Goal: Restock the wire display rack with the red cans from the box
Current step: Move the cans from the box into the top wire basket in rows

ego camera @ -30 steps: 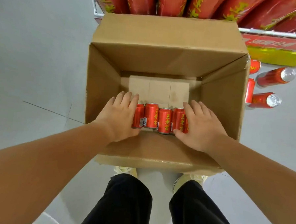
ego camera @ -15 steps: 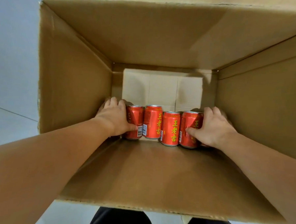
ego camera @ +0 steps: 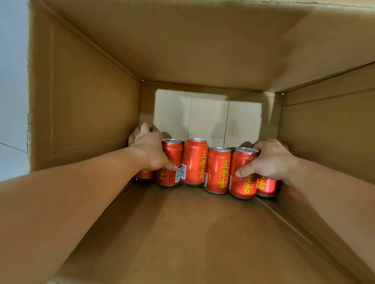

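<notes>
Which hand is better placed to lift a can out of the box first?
Right hand, probably: its fingers wrap one can with the thumb in front. The left hand spreads over two cans.

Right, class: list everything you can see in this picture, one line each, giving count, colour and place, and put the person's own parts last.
Cardboard box: one, brown, open, fills the view.
Red cans: six visible, red with yellow characters, upright in a row at the box bottom, near side.
Cardboard insert: one, pale, flat on the box bottom behind the cans.
Floor: grey, at left outside the box.
Left hand: one, grip closed on the left end cans.
Right hand: one, grip closed on the right end cans.
</notes>
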